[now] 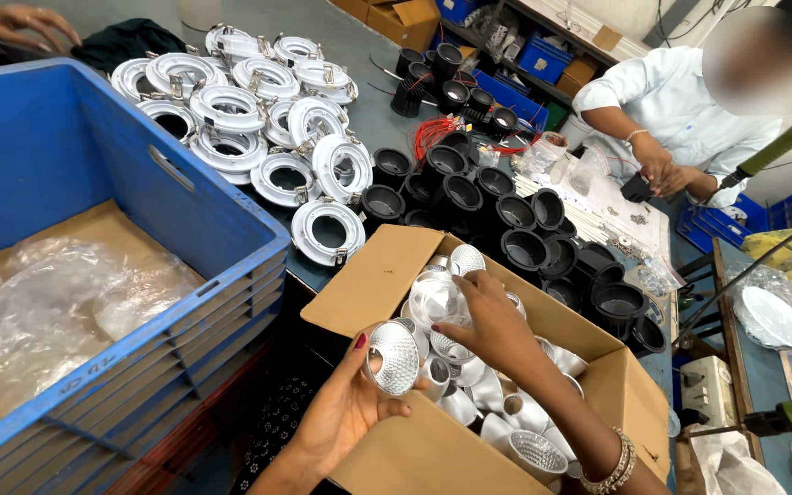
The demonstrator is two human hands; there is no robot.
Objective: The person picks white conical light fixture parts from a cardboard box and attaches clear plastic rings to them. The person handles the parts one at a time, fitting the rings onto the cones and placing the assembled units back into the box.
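We are cupping a silver faceted reflector [392, 357] in our left hand [346, 412], palm up, fingers curling around its rim above the near edge of the cardboard box [433, 449]. Our right hand [492, 321] is reaching palm down into the box, fingers bending loosely over the piled reflectors [469, 390]; we cannot tell whether it is gripping one.

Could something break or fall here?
Maybe. The left hand holds a shiny silver cup by its rim, so it could slip or get dented. The right hand digs among loose cups in the cardboard box, which sits at the table edge and might tip off.
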